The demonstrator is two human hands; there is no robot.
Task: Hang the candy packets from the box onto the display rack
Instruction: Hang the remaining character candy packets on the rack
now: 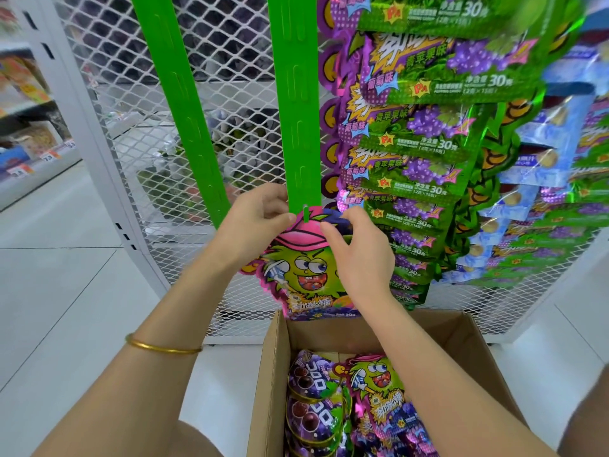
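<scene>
A candy packet [304, 275] with a green cartoon face and pink cap hangs at the bottom end of a green hanging strip [298, 120]. The strip's lowest tab pokes through the packet's top. My left hand [255, 222] pinches the packet's top left edge beside the strip. My right hand [357, 249] holds the packet's top right edge, fingers curled on it. Below, an open cardboard box [273, 374] holds several more candy packets [346, 407], purple grape ones and green-face ones.
A second bare green strip [184, 120] hangs to the left on the white wire mesh rack [237, 94]. To the right hang columns of green and purple candy packets [425, 150] and blue packets [534, 166]. White tiled floor and store shelves [29, 127] lie at left.
</scene>
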